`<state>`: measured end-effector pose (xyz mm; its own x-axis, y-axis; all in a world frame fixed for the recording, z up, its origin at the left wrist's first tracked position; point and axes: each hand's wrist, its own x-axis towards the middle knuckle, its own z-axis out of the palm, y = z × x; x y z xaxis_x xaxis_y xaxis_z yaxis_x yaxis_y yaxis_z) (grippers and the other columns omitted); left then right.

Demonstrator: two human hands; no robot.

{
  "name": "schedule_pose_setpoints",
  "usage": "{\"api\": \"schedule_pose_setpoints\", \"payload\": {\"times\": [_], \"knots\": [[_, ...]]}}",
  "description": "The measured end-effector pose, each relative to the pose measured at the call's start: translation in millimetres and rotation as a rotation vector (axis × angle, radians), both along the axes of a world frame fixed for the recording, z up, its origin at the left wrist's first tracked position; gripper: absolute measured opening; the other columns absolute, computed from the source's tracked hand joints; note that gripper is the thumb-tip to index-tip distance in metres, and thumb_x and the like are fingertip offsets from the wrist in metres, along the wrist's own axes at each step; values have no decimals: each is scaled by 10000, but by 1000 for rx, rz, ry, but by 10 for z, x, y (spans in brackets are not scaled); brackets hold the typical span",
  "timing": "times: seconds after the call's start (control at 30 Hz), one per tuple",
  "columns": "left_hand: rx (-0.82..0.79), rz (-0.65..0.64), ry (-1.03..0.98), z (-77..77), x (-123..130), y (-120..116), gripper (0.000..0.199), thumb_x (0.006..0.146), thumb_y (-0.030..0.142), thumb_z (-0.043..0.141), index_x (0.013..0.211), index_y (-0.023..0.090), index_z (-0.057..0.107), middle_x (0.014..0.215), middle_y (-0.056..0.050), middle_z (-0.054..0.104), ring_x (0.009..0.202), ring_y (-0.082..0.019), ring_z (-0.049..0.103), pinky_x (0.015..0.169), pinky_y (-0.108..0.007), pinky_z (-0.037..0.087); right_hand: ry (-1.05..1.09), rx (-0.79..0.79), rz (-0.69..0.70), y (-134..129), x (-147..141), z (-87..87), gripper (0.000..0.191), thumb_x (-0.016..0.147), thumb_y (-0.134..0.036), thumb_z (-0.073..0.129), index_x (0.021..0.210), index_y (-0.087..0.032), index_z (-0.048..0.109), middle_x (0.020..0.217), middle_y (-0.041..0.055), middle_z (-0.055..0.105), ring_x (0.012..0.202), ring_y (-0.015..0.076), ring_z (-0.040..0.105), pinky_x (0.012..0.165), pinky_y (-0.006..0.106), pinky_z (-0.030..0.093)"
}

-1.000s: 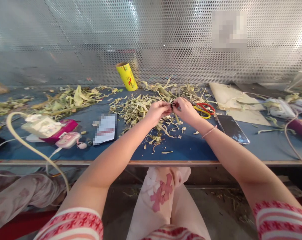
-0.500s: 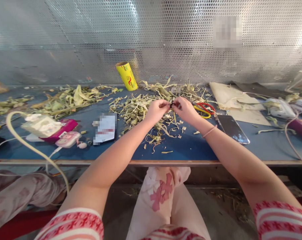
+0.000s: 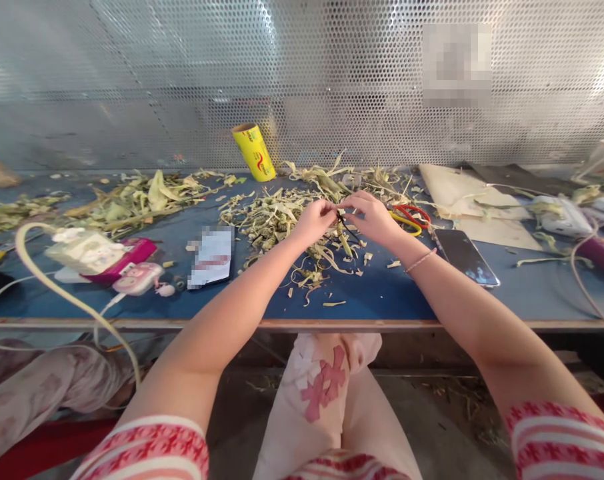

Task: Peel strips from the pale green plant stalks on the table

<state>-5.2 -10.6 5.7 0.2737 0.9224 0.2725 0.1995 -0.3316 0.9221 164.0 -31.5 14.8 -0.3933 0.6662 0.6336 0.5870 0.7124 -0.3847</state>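
My left hand (image 3: pixel 318 219) is closed in a pinch above a heap of dried, shredded plant strips (image 3: pixel 269 217). At its fingertips is a thin, dark strand (image 3: pixel 341 217), whose loose end slants down to the right; its exact kind is too small to make out. Facing it, my right hand (image 3: pixel 368 212) has bent fingers and a thumb meeting the same strand. Just below the fingers, a pale green stalk (image 3: pixel 346 245) points down toward the tabletop. Right of my right hand lie red and yellow loops (image 3: pixel 416 217), which look like scissor handles.
A yellow cardboard tube (image 3: pixel 255 153) leans near the perforated metal wall (image 3: pixel 302 80). Phones lie at left (image 3: pixel 212 259) and right (image 3: pixel 465 259) on the blue table (image 3: pixel 382 300). More dried leaves (image 3: pixel 147 197), corded devices (image 3: pixel 102 257) and cardboard sheets (image 3: pixel 475 193) lie around.
My right hand's fingers have straightened and shifted slightly, opening a small gap between thumb and fingers. The dark strand now shows a longer end hanging below my hands.
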Motion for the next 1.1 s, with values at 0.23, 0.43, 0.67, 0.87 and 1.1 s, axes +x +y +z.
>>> {"api": "schedule_pose_setpoints", "payload": {"times": [0.23, 0.43, 0.67, 0.87, 1.1], "knots": [[44, 29, 98, -15, -32, 49, 28, 767, 134, 550, 765, 153, 570, 684, 1, 614, 636, -113, 567, 683, -268, 450, 1, -149, -136, -32, -41, -20, 158, 856, -298, 503, 785, -177, 576, 761, 36, 624, 731, 155, 563, 718, 293, 440], [60, -21, 98, -32, -44, 70, 47, 743, 107, 548, 762, 143, 571, 707, -3, 622, 678, -107, 577, 709, -263, 447, -178, -149, -201, -43, -84, -63, 169, 742, -303, 660, 694, -171, 565, 764, 54, 615, 751, 166, 556, 709, 286, 427], [80, -38, 117, -43, -38, 70, 82, 711, 80, 570, 769, 136, 560, 715, 1, 603, 670, -95, 567, 732, -272, 468, -302, -230, -321, -69, -160, -114, 352, 799, -498, 583, 701, -161, 614, 782, 96, 655, 766, 200, 606, 723, 311, 454], [121, -67, 120, -25, -62, 55, 140, 732, 83, 572, 862, 117, 613, 801, -37, 664, 734, -102, 612, 786, -284, 502, -437, -248, -418, -153, -289, -121, 372, 830, -467, 532, 828, -115, 652, 866, 155, 689, 857, 264, 648, 755, 326, 484], [244, -14, 310, 29, -92, 13, 183, 770, 133, 544, 865, 139, 700, 875, -54, 730, 791, -137, 653, 798, -292, 511, -440, -235, -371, -117, -272, -118, 221, 813, -146, 449, 858, -89, 657, 950, 164, 695, 920, 226, 638, 806, 273, 452]]}}
